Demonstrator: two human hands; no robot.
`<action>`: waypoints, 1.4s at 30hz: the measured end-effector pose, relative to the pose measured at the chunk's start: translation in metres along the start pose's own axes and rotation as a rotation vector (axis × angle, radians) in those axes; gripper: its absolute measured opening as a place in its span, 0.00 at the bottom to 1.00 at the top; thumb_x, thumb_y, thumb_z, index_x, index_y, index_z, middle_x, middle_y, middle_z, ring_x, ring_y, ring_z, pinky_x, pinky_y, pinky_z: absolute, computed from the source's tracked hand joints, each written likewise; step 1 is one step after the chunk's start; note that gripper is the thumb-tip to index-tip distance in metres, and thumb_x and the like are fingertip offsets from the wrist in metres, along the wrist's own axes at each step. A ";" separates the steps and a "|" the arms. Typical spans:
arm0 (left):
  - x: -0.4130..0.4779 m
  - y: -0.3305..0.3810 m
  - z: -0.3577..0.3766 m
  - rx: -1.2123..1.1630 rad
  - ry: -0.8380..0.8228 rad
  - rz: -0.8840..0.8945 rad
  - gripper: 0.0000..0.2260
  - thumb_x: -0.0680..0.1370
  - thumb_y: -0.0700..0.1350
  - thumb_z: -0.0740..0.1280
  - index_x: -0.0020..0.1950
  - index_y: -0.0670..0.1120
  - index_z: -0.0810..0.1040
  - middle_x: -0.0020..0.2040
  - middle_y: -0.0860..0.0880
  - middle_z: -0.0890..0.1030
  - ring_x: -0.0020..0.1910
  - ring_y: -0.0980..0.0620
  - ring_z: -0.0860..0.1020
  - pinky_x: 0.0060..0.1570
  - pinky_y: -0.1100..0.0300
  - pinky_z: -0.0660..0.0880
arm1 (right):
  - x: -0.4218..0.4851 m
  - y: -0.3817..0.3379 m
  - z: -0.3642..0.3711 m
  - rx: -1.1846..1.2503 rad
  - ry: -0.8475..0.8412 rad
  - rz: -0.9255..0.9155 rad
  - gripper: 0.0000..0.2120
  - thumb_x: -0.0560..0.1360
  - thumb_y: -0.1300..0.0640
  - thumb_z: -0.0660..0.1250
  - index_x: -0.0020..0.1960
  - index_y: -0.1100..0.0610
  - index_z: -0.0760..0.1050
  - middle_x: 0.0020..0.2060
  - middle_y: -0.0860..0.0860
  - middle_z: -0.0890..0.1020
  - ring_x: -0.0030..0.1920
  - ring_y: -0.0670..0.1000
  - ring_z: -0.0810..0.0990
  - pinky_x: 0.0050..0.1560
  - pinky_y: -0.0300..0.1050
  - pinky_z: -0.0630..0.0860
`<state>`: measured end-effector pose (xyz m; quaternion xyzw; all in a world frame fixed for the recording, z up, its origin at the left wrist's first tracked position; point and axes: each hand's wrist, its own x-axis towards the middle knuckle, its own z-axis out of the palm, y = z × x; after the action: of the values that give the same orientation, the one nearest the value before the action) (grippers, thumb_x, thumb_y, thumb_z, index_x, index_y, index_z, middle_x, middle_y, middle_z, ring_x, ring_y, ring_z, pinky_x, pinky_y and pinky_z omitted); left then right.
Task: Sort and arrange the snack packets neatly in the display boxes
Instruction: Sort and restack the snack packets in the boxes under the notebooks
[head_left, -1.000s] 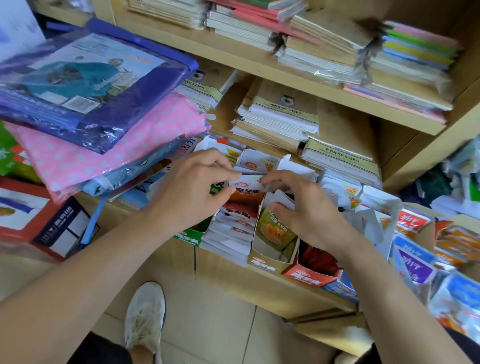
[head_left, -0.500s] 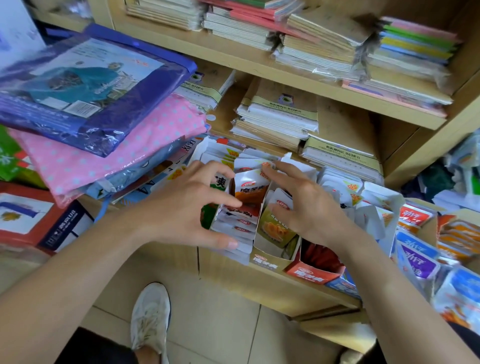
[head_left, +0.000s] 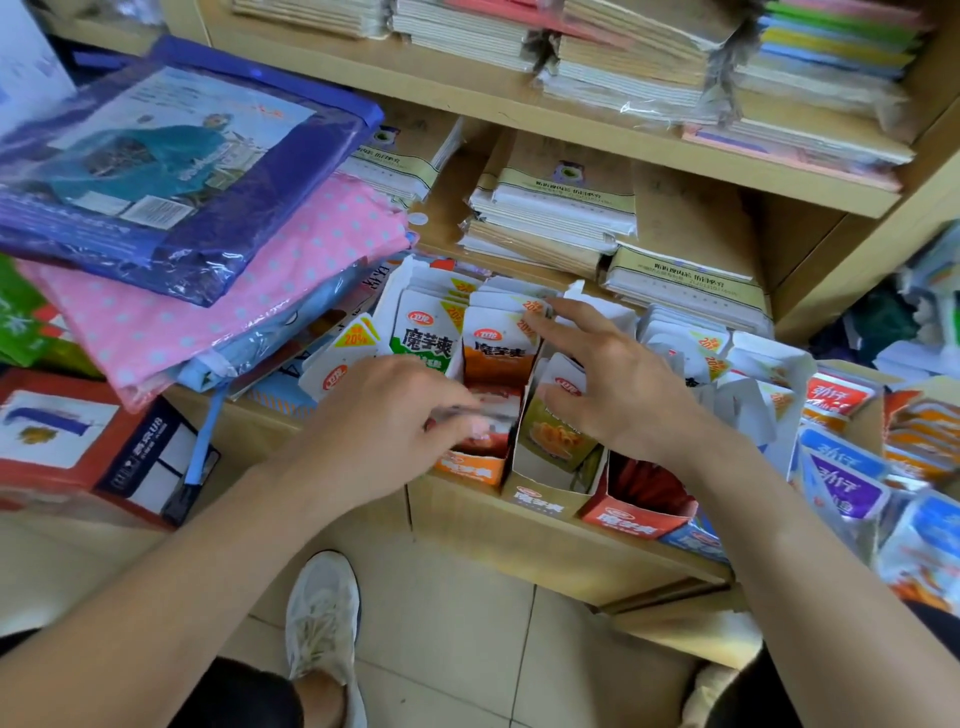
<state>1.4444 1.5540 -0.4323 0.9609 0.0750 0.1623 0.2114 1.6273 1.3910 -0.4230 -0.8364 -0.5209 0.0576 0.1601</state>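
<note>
Several snack display boxes stand in a row on the low wooden shelf: an orange box (head_left: 470, 470), a tan box (head_left: 540, 501) and a red box (head_left: 631, 522). Green packets (head_left: 423, 338) and orange packets (head_left: 498, 348) stand upright behind them. My left hand (head_left: 384, 421) reaches into the orange box, its blurred fingertips on the red-and-white packets there; its hold is unclear. My right hand (head_left: 618, 384) is spread, with the index finger on the top edge of the orange packets and the thumb against a white packet (head_left: 563, 374) in the tan box.
Bagged raincoats, pink dotted (head_left: 260, 291) and blue (head_left: 156, 156), are piled at the left over a red carton (head_left: 67, 441). Notebook stacks (head_left: 561, 208) fill the shelves behind. Purple and blue packets (head_left: 841, 483) crowd the right. My shoe (head_left: 322, 623) is on the tile floor.
My left hand has dropped from the stack of white packets to the front of the orange box. My right hand's fingers have opened and spread over the packet tops.
</note>
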 end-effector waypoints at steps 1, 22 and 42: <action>0.002 -0.001 0.000 -0.027 0.066 -0.027 0.10 0.76 0.57 0.67 0.49 0.57 0.87 0.34 0.59 0.82 0.35 0.60 0.77 0.35 0.64 0.69 | 0.000 0.001 0.000 0.008 -0.003 -0.002 0.32 0.78 0.52 0.67 0.79 0.43 0.59 0.79 0.44 0.58 0.59 0.54 0.79 0.54 0.53 0.77; -0.013 -0.026 -0.035 -0.566 0.426 -0.188 0.13 0.77 0.35 0.71 0.51 0.54 0.85 0.44 0.61 0.86 0.43 0.64 0.82 0.47 0.67 0.78 | -0.001 0.000 -0.004 0.032 -0.016 -0.004 0.35 0.79 0.50 0.67 0.80 0.41 0.54 0.80 0.41 0.55 0.72 0.54 0.71 0.64 0.54 0.75; -0.012 -0.057 -0.044 -1.141 0.389 -0.310 0.18 0.68 0.57 0.79 0.51 0.47 0.86 0.53 0.45 0.86 0.54 0.47 0.82 0.58 0.52 0.79 | -0.001 0.004 -0.004 0.127 0.003 -0.022 0.31 0.79 0.48 0.68 0.78 0.40 0.60 0.79 0.41 0.59 0.74 0.51 0.67 0.66 0.56 0.74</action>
<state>1.4134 1.6197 -0.4224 0.6272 0.1523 0.3162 0.6953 1.6308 1.3876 -0.4208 -0.8190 -0.5251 0.0877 0.2142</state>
